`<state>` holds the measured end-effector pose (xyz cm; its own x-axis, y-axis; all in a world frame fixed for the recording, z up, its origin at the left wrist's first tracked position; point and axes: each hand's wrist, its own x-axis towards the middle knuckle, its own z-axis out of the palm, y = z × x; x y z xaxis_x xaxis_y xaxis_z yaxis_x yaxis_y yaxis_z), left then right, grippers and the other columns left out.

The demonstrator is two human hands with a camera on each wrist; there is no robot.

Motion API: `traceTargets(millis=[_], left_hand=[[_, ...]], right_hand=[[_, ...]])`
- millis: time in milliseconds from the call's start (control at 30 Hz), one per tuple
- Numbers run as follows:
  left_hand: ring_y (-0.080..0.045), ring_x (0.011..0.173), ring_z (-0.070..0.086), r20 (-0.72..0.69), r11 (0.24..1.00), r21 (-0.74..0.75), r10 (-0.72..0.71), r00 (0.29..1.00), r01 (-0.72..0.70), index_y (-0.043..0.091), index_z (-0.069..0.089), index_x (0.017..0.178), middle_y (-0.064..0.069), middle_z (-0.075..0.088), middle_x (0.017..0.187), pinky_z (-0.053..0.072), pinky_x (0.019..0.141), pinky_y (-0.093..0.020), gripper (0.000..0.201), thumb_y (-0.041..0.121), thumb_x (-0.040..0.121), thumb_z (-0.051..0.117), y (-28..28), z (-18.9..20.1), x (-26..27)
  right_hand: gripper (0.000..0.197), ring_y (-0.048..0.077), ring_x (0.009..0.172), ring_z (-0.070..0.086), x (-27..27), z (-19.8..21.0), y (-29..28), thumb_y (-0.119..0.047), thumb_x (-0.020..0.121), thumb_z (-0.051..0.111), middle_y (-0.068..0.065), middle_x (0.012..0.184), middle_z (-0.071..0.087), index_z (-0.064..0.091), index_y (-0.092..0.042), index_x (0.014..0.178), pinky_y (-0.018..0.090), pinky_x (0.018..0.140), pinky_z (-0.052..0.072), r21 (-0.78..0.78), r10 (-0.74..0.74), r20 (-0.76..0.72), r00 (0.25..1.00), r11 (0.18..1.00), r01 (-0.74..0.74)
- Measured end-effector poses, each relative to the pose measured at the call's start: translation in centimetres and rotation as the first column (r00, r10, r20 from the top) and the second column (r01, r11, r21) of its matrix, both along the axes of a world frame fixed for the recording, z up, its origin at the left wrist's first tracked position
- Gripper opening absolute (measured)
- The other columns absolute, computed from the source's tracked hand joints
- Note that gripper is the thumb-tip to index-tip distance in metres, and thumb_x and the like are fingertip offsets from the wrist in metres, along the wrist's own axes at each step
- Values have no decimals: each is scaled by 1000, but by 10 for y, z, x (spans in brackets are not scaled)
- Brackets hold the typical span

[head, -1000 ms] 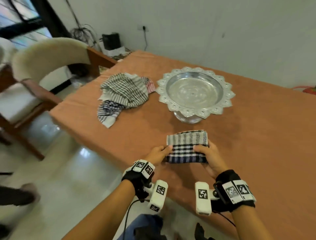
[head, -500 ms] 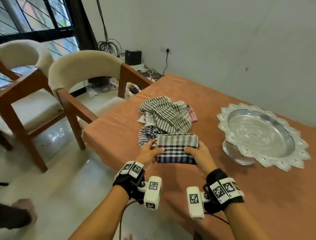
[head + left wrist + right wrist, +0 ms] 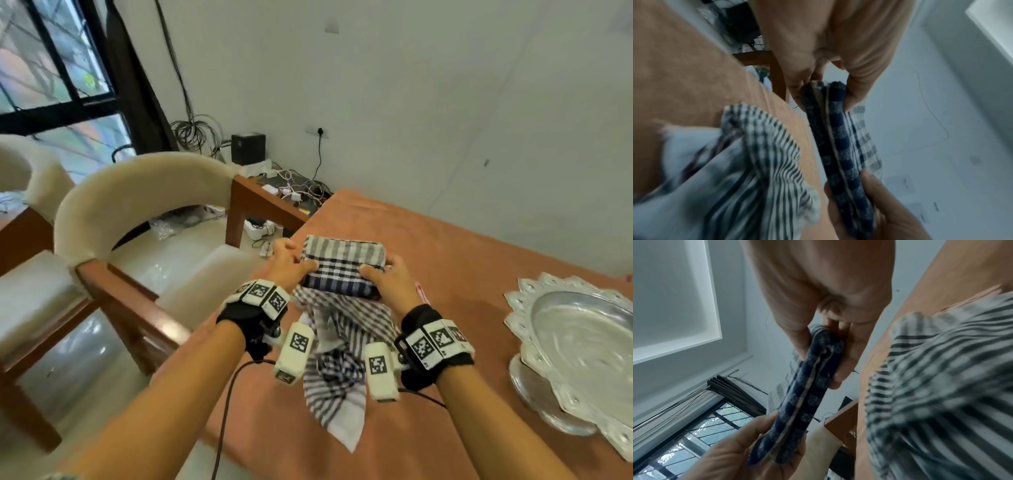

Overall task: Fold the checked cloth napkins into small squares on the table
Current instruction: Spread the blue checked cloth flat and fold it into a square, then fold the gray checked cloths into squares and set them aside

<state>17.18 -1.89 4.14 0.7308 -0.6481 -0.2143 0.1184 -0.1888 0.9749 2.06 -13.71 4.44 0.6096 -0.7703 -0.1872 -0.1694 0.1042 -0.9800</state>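
A folded blue-and-white checked napkin [image 3: 342, 265] hangs in the air above the table, held between both hands. My left hand [image 3: 291, 263] pinches its left end, thumb on top. My right hand [image 3: 387, 279] pinches its right end. In the left wrist view the folded napkin [image 3: 838, 146] shows edge-on as a thick stack of layers between thumb and fingers. The right wrist view shows the folded napkin [image 3: 807, 386] the same way. Below the hands a loose pile of unfolded checked and striped napkins [image 3: 339, 359] lies crumpled on the orange table [image 3: 445, 267].
A silver scalloped pedestal tray [image 3: 582, 353] stands on the table at the right. A cream-cushioned wooden chair [image 3: 137, 219] sits by the table's left edge, with a second one behind. Cables and a black box lie on the floor by the wall.
Both hands have lifted the folded napkin off the table and carried it left and forward, over the pile of unfolded napkins. The tray now sits far to the right.
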Motion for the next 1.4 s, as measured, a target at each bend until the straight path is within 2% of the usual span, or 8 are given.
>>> traceTargets(millis=[200,600,733,867,1100,1200,1333,1400], left_hand=[[-20,73,44,287,989,133,-106,952,70,14,30,96,-5,42,85,37,58,-27,36,10,85,63,-110,30,88],[-13,59,36,397,909,369,-343,852,194,25,26,68,2,35,68,28,54,-27,39,13,88,58,-300,-47,193],[-16,79,43,474,891,394,-407,781,226,13,32,89,2,39,79,30,64,-27,22,9,89,54,-341,-63,219],[-15,57,35,511,851,477,-471,719,219,8,33,84,2,29,68,29,61,-30,17,6,91,49,-371,-75,237],[-38,104,57,550,783,602,-551,628,159,-3,30,127,-23,58,107,45,82,-43,42,9,92,50,-408,-86,248],[-37,115,50,685,781,623,-575,447,50,1,30,131,-18,49,124,43,89,-44,44,6,91,48,-415,-99,247],[-30,136,28,648,654,755,-755,-105,-43,9,38,135,-10,35,145,29,110,-43,41,9,93,41,-415,-108,246],[-27,142,20,553,572,817,-814,-178,-78,12,40,137,-5,31,149,21,115,-43,41,14,96,37,-413,-113,251]], right_hand=[[48,31,98,62,88,6,-105,-13,82,67,13,116,54,33,-18,115,47,77,56,-92,-96,-7,995,991,95],[35,20,66,48,186,-56,-268,7,78,61,7,73,48,39,-18,68,27,54,40,-306,-216,-209,954,941,146],[33,18,67,47,215,-81,-304,12,78,58,0,71,45,42,-16,70,17,50,38,-329,-239,-226,944,931,157],[24,14,82,50,239,-94,-329,11,78,58,-1,86,50,49,-9,89,23,68,42,-368,-233,-230,945,920,137],[29,27,106,55,261,-110,-351,0,84,54,9,109,59,56,-9,111,28,83,40,-539,-358,-380,853,835,110],[31,31,116,53,262,-112,-357,-2,86,52,15,124,58,57,-4,117,32,94,40,-611,-344,-529,776,789,-66],[32,34,125,43,265,-116,-358,-8,90,47,16,138,46,56,-3,120,37,101,38,-578,-243,-741,625,705,-411],[33,31,130,36,264,-122,-358,-15,93,43,13,139,44,54,-6,123,39,104,35,-513,-212,-827,520,660,-548]])
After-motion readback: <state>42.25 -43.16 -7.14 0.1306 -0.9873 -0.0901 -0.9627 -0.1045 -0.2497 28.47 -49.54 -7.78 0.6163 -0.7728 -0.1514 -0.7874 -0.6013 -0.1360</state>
